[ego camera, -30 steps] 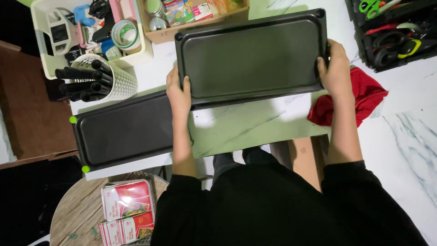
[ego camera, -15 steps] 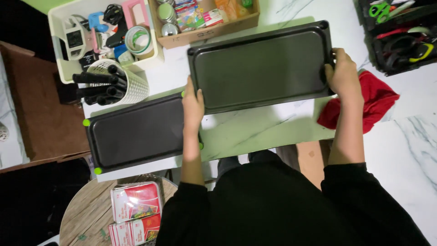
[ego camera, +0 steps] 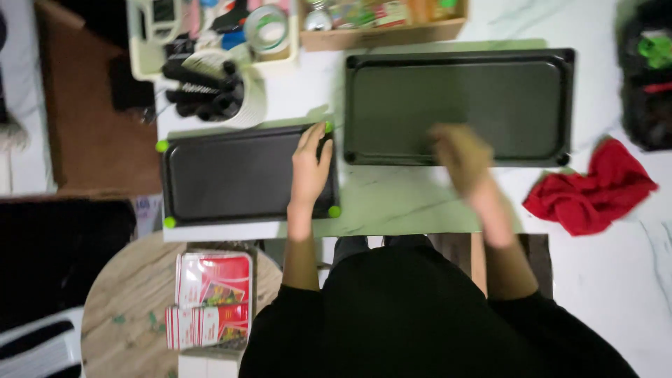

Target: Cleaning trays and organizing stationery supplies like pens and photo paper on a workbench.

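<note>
Two dark rectangular trays lie on a white marbled table. The left tray (ego camera: 231, 175) has green corner feet, and my left hand (ego camera: 310, 168) rests flat on its right end, fingers on the rim. The right tray (ego camera: 490, 91) lies further back, flat on the table. Blurred by motion, my right hand (ego camera: 460, 155) hovers over that tray's near edge with its fingers loosely apart and nothing in it.
A red cloth (ego camera: 595, 187) is crumpled at the right. At the back stand a white holder of black tools (ego camera: 217, 94), a white bin with tape (ego camera: 231, 31) and a cardboard box (ego camera: 381, 24). A black bin (ego camera: 647, 77) sits far right. Red packets (ego camera: 210, 297) lie on a round wooden stool.
Both hands have let go of the right tray, which now lies flat on the table. My left hand moved onto the left tray; my right hand slid left over the tray's near edge.
</note>
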